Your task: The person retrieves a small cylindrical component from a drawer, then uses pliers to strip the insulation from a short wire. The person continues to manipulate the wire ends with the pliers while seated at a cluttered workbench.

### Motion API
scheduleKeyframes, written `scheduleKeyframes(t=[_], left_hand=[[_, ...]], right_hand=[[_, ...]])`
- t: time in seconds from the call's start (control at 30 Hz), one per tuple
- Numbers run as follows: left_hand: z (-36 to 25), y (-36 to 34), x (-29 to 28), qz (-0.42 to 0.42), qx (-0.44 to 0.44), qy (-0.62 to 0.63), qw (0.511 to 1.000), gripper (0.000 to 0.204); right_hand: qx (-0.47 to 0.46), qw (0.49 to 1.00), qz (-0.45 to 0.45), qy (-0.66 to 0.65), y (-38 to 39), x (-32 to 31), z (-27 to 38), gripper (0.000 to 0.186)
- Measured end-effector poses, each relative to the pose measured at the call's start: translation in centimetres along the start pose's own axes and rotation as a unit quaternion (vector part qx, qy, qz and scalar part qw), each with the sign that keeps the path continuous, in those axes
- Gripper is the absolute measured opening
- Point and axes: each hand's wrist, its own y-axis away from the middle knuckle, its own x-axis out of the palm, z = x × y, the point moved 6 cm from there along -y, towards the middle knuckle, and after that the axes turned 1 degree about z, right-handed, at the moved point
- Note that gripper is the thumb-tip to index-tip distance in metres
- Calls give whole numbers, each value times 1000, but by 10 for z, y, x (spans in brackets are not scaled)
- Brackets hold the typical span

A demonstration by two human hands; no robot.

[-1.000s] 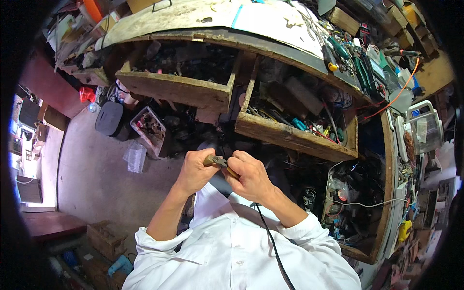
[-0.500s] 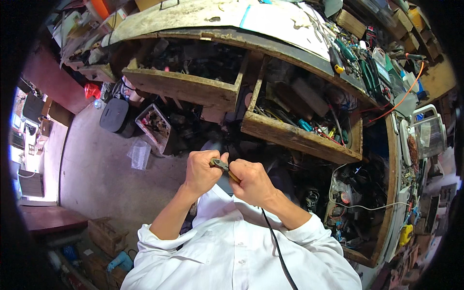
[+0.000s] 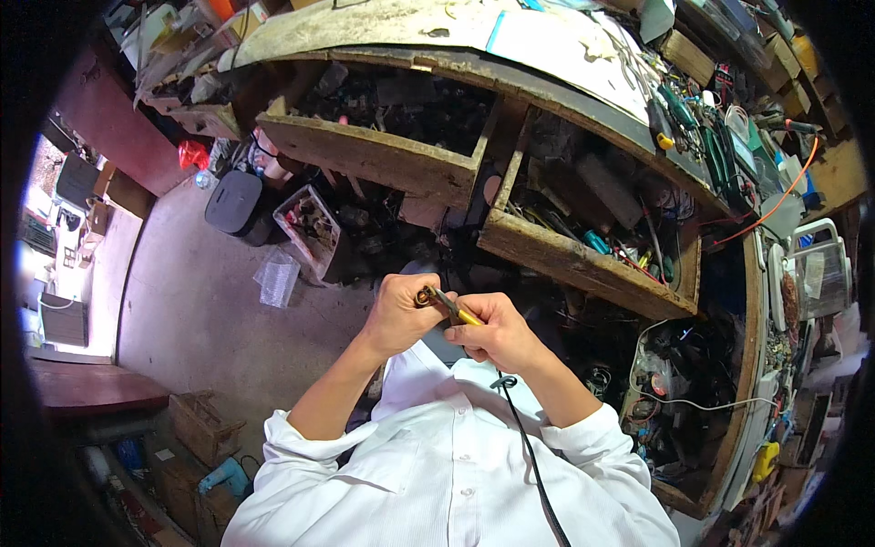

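In front of my chest my left hand (image 3: 398, 313) is closed around a small round part (image 3: 424, 296), dark with a coppery or orange inside. Its exact kind is too small to tell. My right hand (image 3: 497, 335) grips a pair of pliers (image 3: 469, 316) by the yellow handles. The metal jaws point up and left and reach the round part at my left fingertips; whether they bite on it is not clear. A black cord (image 3: 533, 465) hangs down over my white shirt from below my right hand, with a small loop near its top.
Beyond my hands stands a workbench with two pulled-out wooden drawers, a left one (image 3: 365, 157) and a right one (image 3: 588, 264) full of tools. On the floor are a dark bin (image 3: 234, 202), an open box of scraps (image 3: 314, 232) and a clear plastic bag (image 3: 276, 276). A parts-filled tray lies at right.
My right hand has turned, so more of the pliers and their yellow handle shows. The round part now shows at my left fingertips. The whole view has shifted slightly.
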Motion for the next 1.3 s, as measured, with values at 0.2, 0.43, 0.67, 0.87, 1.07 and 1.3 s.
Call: scheduleKeyframes(t=[0.2, 0.43, 0.67, 0.87, 1.07, 1.3], left_hand=[[-5, 1, -7, 18, -56, -39, 998, 27], [3, 3, -11, 24, -49, -9, 999, 25], [4, 10, -14, 29, 2, 38, 999, 28], [9, 22, -27, 15, -10, -20, 1000, 27], [19, 56, -49, 54, -114, -34, 991, 26], [34, 95, -68, 79, -200, 23, 976, 24]], right_hand=[[-5, 1000, -17, -25, -7, -10, -16, 18], [-55, 997, -43, -30, -9, -10, -14, 22], [-45, 996, -44, -66, -4, -6, -9, 25], [-28, 996, -54, -65, -5, -11, -18, 32], [-26, 996, -51, -67, -7, -10, -29, 35], [-5, 997, -52, -53, -13, -4, -37, 33]])
